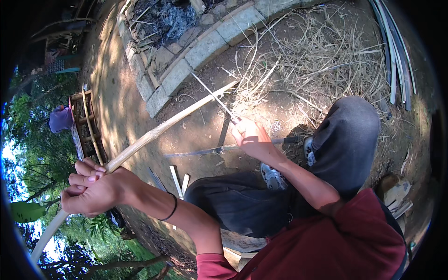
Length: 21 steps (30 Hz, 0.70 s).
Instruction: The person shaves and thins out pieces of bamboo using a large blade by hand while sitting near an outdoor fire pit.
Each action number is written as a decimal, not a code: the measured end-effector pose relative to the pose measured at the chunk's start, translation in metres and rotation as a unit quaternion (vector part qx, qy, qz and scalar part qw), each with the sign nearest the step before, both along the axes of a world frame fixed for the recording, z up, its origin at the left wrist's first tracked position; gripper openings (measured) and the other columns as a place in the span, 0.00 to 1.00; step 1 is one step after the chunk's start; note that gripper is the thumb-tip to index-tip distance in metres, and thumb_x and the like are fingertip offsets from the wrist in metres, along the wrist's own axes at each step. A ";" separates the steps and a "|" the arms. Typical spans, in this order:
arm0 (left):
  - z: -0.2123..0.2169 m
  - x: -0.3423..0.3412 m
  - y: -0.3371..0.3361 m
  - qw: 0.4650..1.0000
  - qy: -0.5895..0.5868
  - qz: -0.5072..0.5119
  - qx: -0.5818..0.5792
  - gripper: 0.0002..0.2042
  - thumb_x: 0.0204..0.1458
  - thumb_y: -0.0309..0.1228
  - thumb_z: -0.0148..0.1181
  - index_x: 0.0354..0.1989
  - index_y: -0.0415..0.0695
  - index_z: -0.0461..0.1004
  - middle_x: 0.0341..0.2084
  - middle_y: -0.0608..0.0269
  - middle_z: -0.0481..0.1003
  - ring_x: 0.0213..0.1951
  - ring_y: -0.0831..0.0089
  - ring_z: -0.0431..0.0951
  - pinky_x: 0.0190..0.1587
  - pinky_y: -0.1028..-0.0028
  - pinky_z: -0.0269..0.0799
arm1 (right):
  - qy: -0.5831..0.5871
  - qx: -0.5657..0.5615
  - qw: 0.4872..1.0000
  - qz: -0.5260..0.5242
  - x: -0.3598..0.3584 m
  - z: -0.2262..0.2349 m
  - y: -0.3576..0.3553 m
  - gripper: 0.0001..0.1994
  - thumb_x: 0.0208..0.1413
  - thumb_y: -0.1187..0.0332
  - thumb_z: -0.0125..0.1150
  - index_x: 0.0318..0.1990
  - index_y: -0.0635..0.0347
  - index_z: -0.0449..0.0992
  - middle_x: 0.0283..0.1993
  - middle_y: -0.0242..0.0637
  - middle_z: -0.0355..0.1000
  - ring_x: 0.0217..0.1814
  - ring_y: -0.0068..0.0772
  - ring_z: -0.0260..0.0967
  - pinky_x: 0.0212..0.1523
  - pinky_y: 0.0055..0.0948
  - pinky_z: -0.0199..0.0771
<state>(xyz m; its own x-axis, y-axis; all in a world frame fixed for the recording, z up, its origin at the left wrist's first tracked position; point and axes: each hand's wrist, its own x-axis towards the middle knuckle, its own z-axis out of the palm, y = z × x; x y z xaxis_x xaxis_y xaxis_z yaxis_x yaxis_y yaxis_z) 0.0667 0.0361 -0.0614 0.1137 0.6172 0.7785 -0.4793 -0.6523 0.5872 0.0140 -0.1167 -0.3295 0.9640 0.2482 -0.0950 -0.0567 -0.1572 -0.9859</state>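
My left hand point(95, 186) is closed around a long pale wooden pole point(156, 133), which slants from the lower left up to a narrow end on the right. The pole's bare surface looks light and smooth. In my right hand point(254, 137) is a knife point(207, 88) with a long thin blade, pointing up and to the left. Near its narrow end the pole is crossed by the blade. The knife's handle is mostly hidden in my closed fingers. Below the blade, thin shavings point(254, 93) lie on the sunlit ground.
A low curved stone border point(207, 50) surrounds grey ash point(172, 21). A tangle of shavings point(322, 60) spreads at the upper right, beside long strips point(396, 56). Short pale pieces point(176, 181) lie near my bent knee. A wooden rack point(88, 123) stands at the left.
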 end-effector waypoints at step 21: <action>-0.003 -0.003 0.009 0.994 0.032 0.094 0.045 0.09 0.59 0.24 0.39 0.26 0.44 0.51 0.09 0.68 0.49 0.10 0.78 0.47 0.12 0.77 0.43 | -0.103 -0.016 0.994 0.020 -0.006 0.034 0.004 0.10 0.59 0.67 0.54 0.31 0.65 0.71 0.33 0.55 0.70 0.36 0.57 0.71 0.37 0.47 0.70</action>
